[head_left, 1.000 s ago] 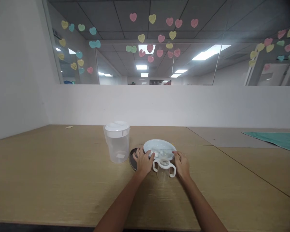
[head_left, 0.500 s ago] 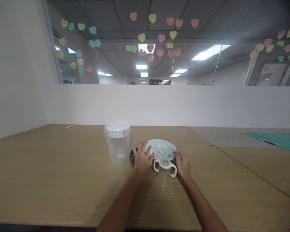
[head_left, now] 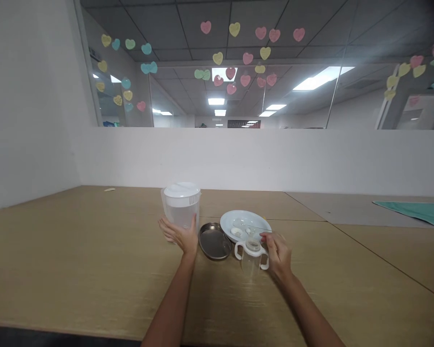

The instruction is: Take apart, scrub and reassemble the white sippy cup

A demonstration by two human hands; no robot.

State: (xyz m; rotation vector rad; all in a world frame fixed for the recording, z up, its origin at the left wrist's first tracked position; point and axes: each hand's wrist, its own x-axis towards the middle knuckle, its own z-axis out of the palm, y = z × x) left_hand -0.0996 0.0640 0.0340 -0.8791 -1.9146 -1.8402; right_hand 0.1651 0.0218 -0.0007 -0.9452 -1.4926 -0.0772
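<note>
When lifting the lidded pitcher, upright behind the spread-open left hand, clasp round the body, expecting light, fairly stiff, slippery plastic; cannot tell any hold by the right hand, fingers bunched near the pale plate.

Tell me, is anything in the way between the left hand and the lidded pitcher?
Nothing visible is: the left hand is open just in front of the pitcher. The metal dish lies to the right, outside that gap. Whether hand and pitcher touch, I can't tell.
</note>
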